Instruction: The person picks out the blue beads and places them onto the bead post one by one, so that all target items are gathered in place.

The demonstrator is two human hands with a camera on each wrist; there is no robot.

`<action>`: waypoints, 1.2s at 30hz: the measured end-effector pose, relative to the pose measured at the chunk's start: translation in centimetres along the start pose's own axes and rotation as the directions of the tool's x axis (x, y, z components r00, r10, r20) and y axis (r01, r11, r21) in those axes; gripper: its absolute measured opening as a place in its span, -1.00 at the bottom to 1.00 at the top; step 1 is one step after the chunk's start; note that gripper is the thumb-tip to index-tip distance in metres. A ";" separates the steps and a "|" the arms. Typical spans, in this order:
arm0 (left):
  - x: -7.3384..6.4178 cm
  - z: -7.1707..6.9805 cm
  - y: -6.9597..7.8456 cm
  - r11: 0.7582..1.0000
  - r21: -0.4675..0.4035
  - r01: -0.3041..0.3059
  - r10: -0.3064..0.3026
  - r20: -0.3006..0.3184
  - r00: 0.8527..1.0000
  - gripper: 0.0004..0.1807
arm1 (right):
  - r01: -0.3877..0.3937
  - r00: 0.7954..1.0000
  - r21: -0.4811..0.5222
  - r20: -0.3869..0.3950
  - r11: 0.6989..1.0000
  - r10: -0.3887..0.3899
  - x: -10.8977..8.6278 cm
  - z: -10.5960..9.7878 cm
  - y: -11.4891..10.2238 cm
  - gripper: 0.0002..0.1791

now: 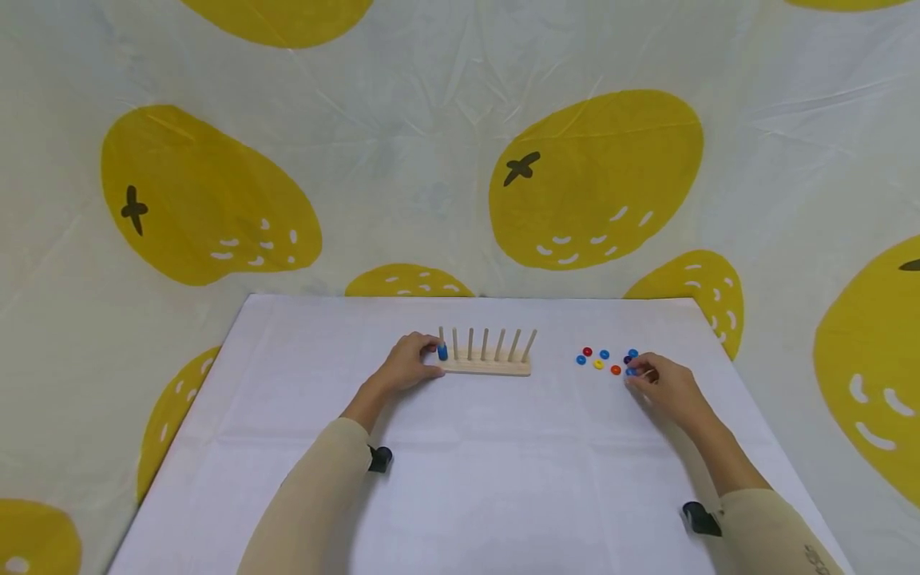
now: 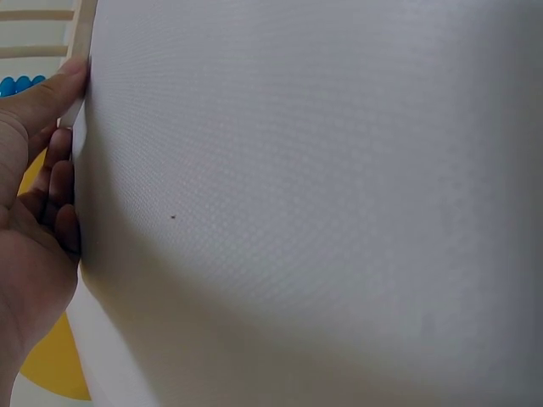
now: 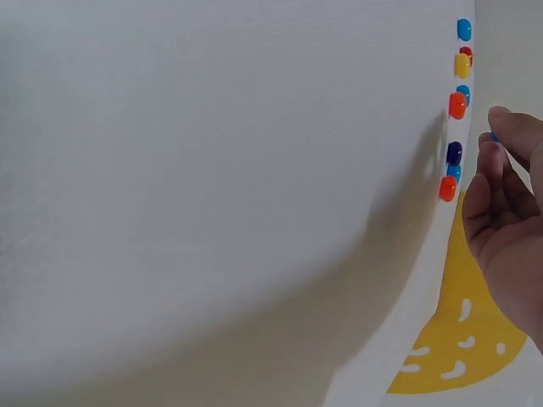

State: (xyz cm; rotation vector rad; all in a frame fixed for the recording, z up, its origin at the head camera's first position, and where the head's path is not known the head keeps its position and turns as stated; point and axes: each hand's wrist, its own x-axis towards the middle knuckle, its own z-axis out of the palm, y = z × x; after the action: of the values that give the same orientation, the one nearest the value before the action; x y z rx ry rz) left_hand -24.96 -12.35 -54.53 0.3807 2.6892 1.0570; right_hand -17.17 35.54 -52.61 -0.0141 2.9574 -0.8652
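Note:
A wooden peg stand point(image 1: 496, 368) with a row of upright pegs stands toward the back of the table. Blue beads point(image 1: 442, 352) are stacked on its leftmost peg; in the left wrist view the blue beads point(image 2: 23, 86) sit just past the thumb. My left hand point(image 1: 404, 365) grips the stand's left end, thumb at the front and fingers behind. Over on the right, my right hand point(image 1: 672, 386) pinches a blue bead point(image 1: 631, 371) between thumb and fingertips. In the right wrist view that bead point(image 3: 495, 136) is mostly hidden by the fingers, held above the table.
Loose beads lie right of the stand: a red bead point(image 1: 587, 351), a yellow bead point(image 1: 599, 364), an orange bead point(image 1: 616, 370), a dark purple bead point(image 3: 455, 153) and several blue ones. White cloth covers the table point(image 1: 503, 463). Behind hangs a fruit-patterned curtain point(image 1: 424, 160).

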 end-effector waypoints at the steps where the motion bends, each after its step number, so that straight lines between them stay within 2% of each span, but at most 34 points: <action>1: 0.0 0.0 0.0 1.000 0.000 -0.003 0.003 -0.002 1.000 -0.41 | 0.016 1.000 0.004 -0.008 1.000 -0.016 0.0 -0.1 -0.2 -0.68; 12: 0.0 0.1 -0.1 1.000 -0.006 -0.024 0.024 -0.009 1.000 -0.43 | 0.139 0.989 0.025 -0.053 0.990 -0.137 0.5 -0.2 -3.4 -0.71; 19: 0.1 0.1 -0.1 1.000 -0.026 0.008 -0.008 -0.003 1.000 -0.42 | 0.201 0.979 0.038 -0.053 0.979 -0.199 1.4 0.4 -5.7 -0.74; 22: 0.3 0.2 -0.2 1.000 -0.020 0.013 -0.013 0.001 1.000 -0.42 | 0.242 0.969 0.047 -0.058 0.969 -0.239 1.8 0.7 -6.7 -0.75; 28: 0.3 0.2 -0.2 1.000 -0.022 0.022 -0.022 0.000 1.000 -0.41 | 0.337 0.939 0.062 -0.103 0.940 -0.330 2.6 1.1 -9.3 -0.76; 36: 0.2 0.1 0.0 1.000 -0.020 0.015 -0.015 -0.001 1.000 -0.42 | 0.365 0.930 0.093 -0.083 0.926 -0.358 3.7 1.3 -13.2 -0.75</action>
State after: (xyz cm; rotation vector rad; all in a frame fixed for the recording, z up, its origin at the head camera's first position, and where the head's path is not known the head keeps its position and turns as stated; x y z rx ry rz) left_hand -25.10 -12.26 -54.66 0.3562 2.6767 1.0793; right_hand -20.94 23.59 -46.78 -0.5546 3.0121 -1.0803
